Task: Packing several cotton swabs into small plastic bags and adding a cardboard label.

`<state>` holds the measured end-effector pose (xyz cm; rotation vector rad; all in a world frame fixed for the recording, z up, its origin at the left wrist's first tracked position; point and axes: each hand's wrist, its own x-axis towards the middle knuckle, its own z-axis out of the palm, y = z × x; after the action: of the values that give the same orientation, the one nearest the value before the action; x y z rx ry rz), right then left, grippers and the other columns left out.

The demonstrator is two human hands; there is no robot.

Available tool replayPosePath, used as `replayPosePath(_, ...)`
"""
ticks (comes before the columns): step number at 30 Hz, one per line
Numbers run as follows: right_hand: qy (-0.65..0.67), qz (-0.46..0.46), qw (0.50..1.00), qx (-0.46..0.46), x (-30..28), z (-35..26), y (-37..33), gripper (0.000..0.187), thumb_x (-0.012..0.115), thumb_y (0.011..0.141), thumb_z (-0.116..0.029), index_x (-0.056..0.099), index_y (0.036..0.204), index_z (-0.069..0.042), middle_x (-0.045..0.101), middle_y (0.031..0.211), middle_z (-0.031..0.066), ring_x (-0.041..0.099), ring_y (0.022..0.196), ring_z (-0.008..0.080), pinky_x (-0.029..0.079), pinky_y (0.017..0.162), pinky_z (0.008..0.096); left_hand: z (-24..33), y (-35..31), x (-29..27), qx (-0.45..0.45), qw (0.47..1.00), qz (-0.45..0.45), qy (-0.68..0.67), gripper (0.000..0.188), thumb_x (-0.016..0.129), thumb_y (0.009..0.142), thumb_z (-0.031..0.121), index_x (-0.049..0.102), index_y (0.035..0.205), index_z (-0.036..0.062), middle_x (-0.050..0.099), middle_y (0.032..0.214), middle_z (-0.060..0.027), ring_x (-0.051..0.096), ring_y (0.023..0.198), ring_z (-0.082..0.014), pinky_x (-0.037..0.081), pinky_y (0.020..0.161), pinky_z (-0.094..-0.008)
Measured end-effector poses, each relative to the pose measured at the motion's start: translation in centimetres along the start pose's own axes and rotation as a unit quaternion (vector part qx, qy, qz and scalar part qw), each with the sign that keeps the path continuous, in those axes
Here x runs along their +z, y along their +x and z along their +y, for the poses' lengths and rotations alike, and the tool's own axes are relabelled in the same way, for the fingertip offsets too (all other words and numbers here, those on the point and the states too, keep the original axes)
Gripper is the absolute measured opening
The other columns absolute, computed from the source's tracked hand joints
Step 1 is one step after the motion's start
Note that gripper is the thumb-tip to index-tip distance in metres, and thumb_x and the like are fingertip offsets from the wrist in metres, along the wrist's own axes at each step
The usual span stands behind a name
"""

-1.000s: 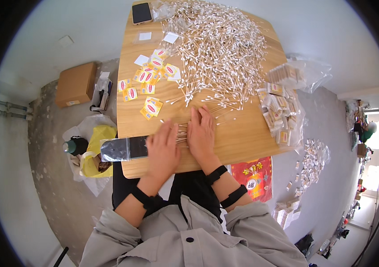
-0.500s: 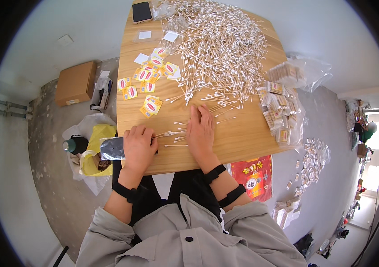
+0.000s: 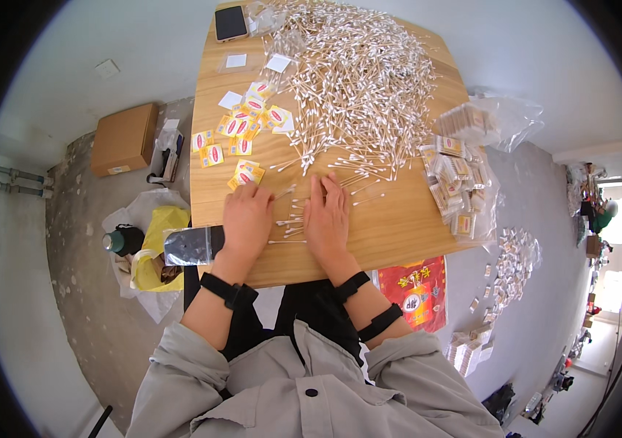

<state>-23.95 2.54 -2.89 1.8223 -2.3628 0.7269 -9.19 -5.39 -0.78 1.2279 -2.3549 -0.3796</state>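
Note:
My left hand (image 3: 247,223) is over the table's left part, fingers curled, with a few slightly blurred cotton swabs (image 3: 285,191) poking out at its fingertips. Its fingers reach the lower edge of a small stack of yellow-and-white cards (image 3: 245,175). My right hand (image 3: 328,223) rests palm down, fingers stretched out, touching the near fringe of the swabs. Between the hands lie several loose cotton swabs (image 3: 293,232). A large heap of swabs (image 3: 362,80) covers the far part of the table. Beside my left wrist a dark, flat item in clear plastic (image 3: 190,247) overhangs the edge.
More cards (image 3: 242,124) and a phone (image 3: 231,23) lie on the table's left. Filled swab packets (image 3: 457,171) pile up at the right edge. On the floor are a cardboard box (image 3: 125,139), a yellow bag (image 3: 169,226), a red sack (image 3: 417,292) and scattered packets (image 3: 515,266).
My left hand has moved away from me and slightly right, swabs moving with it, uncovering more of the dark plastic-wrapped item. My right hand has hardly shifted.

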Motion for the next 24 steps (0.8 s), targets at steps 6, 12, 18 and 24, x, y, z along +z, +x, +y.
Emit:
replayPosePath(6, 0.015, -0.001, 1.000, 0.019, 0.0, -0.2, 0.0, 0.050, 0.058, 0.089, -0.012, 0.045, 0.136, 0.000, 0.045, 0.131, 0.0157, 0.037, 0.135, 0.0314, 0.029, 0.113, 0.0487, 1.6, 1.2, 2.1, 0.073, 0.988, -0.019, -0.136, 0.007, 0.068, 0.079, 0.009, 0.066, 0.086, 0.0075, 0.058, 0.081, -0.0088, 0.058, 0.084, -0.0297, 0.047, 0.075, -0.0420)
replayPosePath(12, 0.112, -0.004, 0.992, 0.052, -0.8, -0.3, 0.0, 0.044, 0.052, 0.094, -0.011, 0.044, 0.135, 0.002, 0.046, 0.132, 0.0188, 0.040, 0.132, 0.0353, 0.033, 0.110, 0.0444, 2.0, 0.2, 1.1, 0.058, 0.988, 0.000, -0.143, 0.028, 0.068, 0.078, 0.008, 0.065, 0.106, 0.0063, 0.060, 0.104, -0.0099, 0.057, 0.101, -0.0296, 0.045, 0.088, -0.0428)
replayPosePath(18, 0.256, 0.070, 0.961, 0.081, -1.3, 0.1, -0.3, 0.038, 0.041, 0.100, -0.012, 0.043, 0.135, 0.003, 0.046, 0.129, 0.0228, 0.047, 0.122, 0.0393, 0.039, 0.104, 0.0420, 3.1, -1.9, 0.9, 0.086, 0.993, -0.039, -0.069, 0.047, 0.065, 0.085, 0.016, 0.055, 0.129, 0.0039, 0.047, 0.141, -0.0147, 0.043, 0.132, -0.0311, 0.035, 0.108, -0.0452)
replayPosePath(24, 0.326, 0.053, 0.937, 0.112, -1.2, 0.8, -0.6, 0.037, 0.040, 0.101, -0.014, 0.044, 0.134, 0.003, 0.050, 0.122, 0.0204, 0.052, 0.114, 0.0344, 0.042, 0.100, 0.0395, 3.3, -2.9, 1.5, 0.138, 0.985, -0.102, 0.022, 0.059, 0.061, 0.090, 0.025, 0.042, 0.143, 0.0065, 0.033, 0.154, -0.0130, 0.029, 0.144, -0.0278, 0.023, 0.117, -0.0463)
